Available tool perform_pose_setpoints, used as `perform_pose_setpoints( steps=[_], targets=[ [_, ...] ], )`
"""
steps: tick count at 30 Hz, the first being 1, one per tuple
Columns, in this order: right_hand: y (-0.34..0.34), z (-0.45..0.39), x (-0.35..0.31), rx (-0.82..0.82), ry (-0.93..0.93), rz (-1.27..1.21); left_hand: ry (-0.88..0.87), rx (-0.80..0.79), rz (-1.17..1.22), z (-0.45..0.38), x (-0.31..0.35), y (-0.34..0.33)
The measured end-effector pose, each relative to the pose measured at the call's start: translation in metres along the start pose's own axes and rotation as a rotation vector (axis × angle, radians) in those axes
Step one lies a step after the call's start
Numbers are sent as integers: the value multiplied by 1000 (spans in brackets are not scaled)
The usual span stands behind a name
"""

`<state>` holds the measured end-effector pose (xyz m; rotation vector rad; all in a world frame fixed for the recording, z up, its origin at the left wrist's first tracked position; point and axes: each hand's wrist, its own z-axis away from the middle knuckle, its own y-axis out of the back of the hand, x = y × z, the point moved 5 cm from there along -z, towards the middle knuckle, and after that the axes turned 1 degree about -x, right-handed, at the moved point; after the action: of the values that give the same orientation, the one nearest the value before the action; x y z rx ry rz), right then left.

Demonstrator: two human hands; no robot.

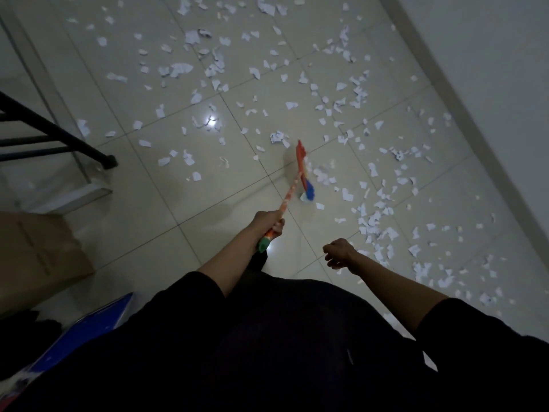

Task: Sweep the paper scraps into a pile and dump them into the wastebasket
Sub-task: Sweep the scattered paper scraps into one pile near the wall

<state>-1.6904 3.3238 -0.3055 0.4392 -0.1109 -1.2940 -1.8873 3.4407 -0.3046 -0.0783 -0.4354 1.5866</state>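
Observation:
Several white paper scraps [218,62] lie scattered over the pale tiled floor [166,185], thickest along the right side near the wall. My left hand [269,223] grips the orange patterned handle of a broom [289,194] near its green end cap. The broom's red and blue head [303,171] rests on the floor among scraps at the centre. My right hand [338,252] hangs in the air to the right with loosely curled fingers and holds nothing. No wastebasket is in view.
A white wall and skirting [463,93] run diagonally along the right. A black metal frame [59,135] stands at the left, a brown cardboard box [38,254] below it, and a blue object [89,328] at the lower left.

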Motion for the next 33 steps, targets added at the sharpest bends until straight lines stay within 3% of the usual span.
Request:
perform_pose_setpoints(
  steps=[7, 16, 20, 26, 33],
  targets=[
    [-14, 4, -36, -36, 37, 12, -69, 23, 6, 33, 37, 50],
    [-75, 23, -121, -121, 117, 144, -222, 376, 137, 71, 91, 179],
    [-96, 27, -161, -111, 123, 184, -232, 547, 46, 80, 121, 245],
    [-128, 38, -223, -94, 150, 176, -180, 655, -107, 83, 175, 327],
    [-161, 48, -253, -58, 133, 118, -141, 608, -385, 73, 219, 327]
  ],
)
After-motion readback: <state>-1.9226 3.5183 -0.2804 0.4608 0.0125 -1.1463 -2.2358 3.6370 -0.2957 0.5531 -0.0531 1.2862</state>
